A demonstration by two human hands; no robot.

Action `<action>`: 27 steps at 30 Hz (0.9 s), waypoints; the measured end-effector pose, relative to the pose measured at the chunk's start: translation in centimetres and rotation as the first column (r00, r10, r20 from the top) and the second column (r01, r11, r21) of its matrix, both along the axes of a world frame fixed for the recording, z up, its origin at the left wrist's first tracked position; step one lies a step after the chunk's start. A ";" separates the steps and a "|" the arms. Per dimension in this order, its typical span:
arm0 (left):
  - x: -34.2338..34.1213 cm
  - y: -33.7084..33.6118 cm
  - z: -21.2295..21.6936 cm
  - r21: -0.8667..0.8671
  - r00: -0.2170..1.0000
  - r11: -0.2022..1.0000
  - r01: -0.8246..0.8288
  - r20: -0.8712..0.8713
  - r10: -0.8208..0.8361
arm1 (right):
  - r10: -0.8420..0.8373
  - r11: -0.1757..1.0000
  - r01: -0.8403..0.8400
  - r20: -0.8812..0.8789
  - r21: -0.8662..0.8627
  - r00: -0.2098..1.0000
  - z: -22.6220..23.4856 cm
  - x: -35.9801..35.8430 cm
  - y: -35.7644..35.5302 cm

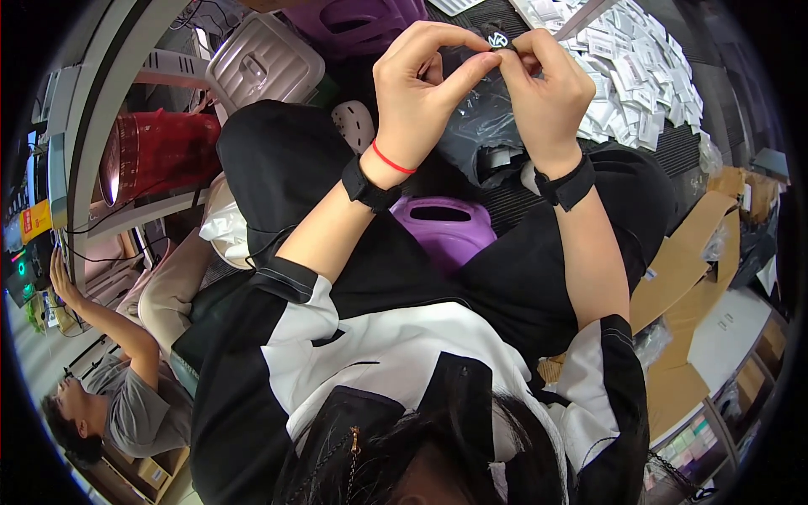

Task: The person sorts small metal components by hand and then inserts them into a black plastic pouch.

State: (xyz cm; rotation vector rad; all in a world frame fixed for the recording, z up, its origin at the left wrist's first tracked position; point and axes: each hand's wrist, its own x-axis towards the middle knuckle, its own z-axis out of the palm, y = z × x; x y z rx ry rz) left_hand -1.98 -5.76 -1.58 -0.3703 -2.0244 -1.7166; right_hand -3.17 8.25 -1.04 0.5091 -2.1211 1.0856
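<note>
My left hand (425, 88) and my right hand (549, 97) meet at the top middle, both pinching a small black piece with a white pattern (498, 40). Its exact kind is too small to make out, and fingertips cover part of it. Below and between my hands lies a crumpled black plastic bag (481, 126), its mouth gaping with something pale inside. A heap of small white labelled packets (631, 71) spreads beyond my right hand. Each wrist wears a black band, and the left one also has a thin red string.
A purple plastic stool (446, 229) stands between my legs. At left are a grey lidded storage box (265, 63), a red bin (160, 151) and a lined waste bin (225, 225). A seated person (139, 404) reaches to a desk. Opened cardboard (686, 278) lies at right.
</note>
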 end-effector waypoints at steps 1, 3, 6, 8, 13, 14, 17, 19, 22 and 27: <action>-0.1 0.0 0.0 0.000 1.000 1.000 0.000 0.000 0.000 | -0.001 0.999 0.002 -0.017 0.046 1.000 0.0 0.0 0.2; -0.2 -0.1 0.1 -0.067 0.998 0.998 -0.001 -0.055 -0.002 | -0.001 0.998 0.003 -0.031 0.061 1.000 -0.2 0.0 0.4; -0.3 -0.5 0.3 -0.148 0.997 0.986 0.076 0.031 -0.072 | 0.011 0.993 -0.003 -0.067 0.114 0.998 -0.4 -0.2 0.9; -0.6 -0.9 0.3 -0.066 0.974 0.984 0.166 0.166 -0.153 | 0.022 0.988 -0.009 -0.088 0.152 0.996 -0.4 -0.4 1.2; -0.7 -1.1 -0.1 -0.242 0.976 0.954 0.174 0.173 -0.134 | 0.123 0.951 -0.098 -0.066 0.294 0.990 -0.7 -0.8 1.8; -0.6 -0.8 -0.3 -0.242 0.976 0.954 0.175 0.173 -0.135 | 0.122 0.951 -0.097 -0.066 0.294 0.990 -0.9 -0.8 1.7; -0.2 -0.3 -0.5 -0.400 0.995 0.912 0.096 0.025 -0.093 | 0.045 0.960 -0.050 0.023 0.276 0.999 -1.5 -0.8 1.4; -0.1 -0.3 -1.0 -0.396 0.993 0.912 0.112 0.024 -0.112 | -0.015 0.979 -0.032 0.228 0.200 0.974 -1.7 -0.9 1.2; -0.2 -0.4 -1.2 -0.365 0.985 0.915 0.173 0.044 -0.169 | 0.126 0.988 -0.082 0.362 -0.134 0.924 -1.9 -1.2 0.4; 0.0 -0.8 -1.1 -0.186 0.950 0.940 0.285 0.184 -0.252 | 0.081 0.997 -0.083 0.224 -0.001 0.971 -2.7 -1.0 -0.4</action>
